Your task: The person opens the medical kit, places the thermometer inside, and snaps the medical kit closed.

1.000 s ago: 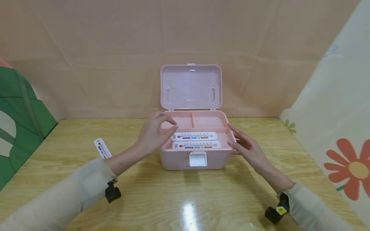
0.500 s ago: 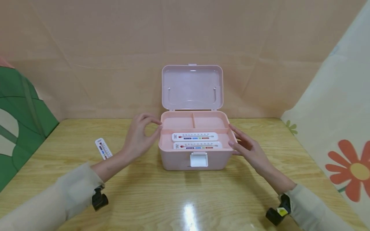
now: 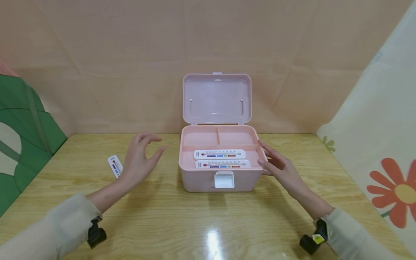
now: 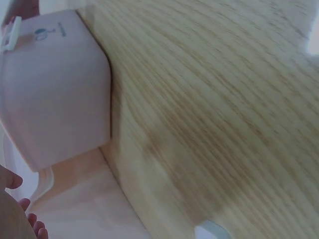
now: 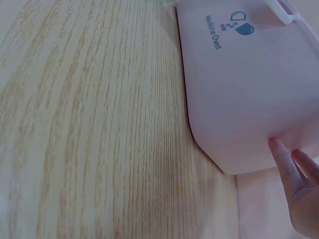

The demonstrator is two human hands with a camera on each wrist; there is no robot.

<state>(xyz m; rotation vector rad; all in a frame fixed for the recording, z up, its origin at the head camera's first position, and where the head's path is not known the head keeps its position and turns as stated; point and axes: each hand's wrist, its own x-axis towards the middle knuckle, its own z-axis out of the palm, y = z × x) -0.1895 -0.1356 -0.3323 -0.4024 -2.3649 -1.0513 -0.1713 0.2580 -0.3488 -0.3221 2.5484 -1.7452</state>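
A pink medicine box stands on the table with its lid [image 3: 217, 97] raised; the right wrist view shows "Medicine Chest" on its front [image 5: 249, 74]. Two flat white thermometers, one farther back [image 3: 219, 154] and one nearer [image 3: 222, 164], lie side by side in its front compartment. My right hand [image 3: 281, 168] touches the box's right side, thumb at the rim and fingers fairly straight against the outer wall. Left of the box, my left hand [image 3: 139, 159] hovers with thumb and fingers apart, holding nothing. A third thermometer [image 3: 115, 165] lies on the table beside it, its lower end hidden behind the hand.
Two empty rear compartments of the box's tray are split by a divider [image 3: 219, 136]. A white latch [image 3: 224, 180] hangs at the box front. A beige cloth [image 3: 130, 72] rises behind the wooden table [image 3: 182, 224], with patterned cloth at both sides.
My left hand has moved left, from over the box's left edge to near the thermometer on the table, its thumb and fingers spreading apart. The right hand stays at the box.
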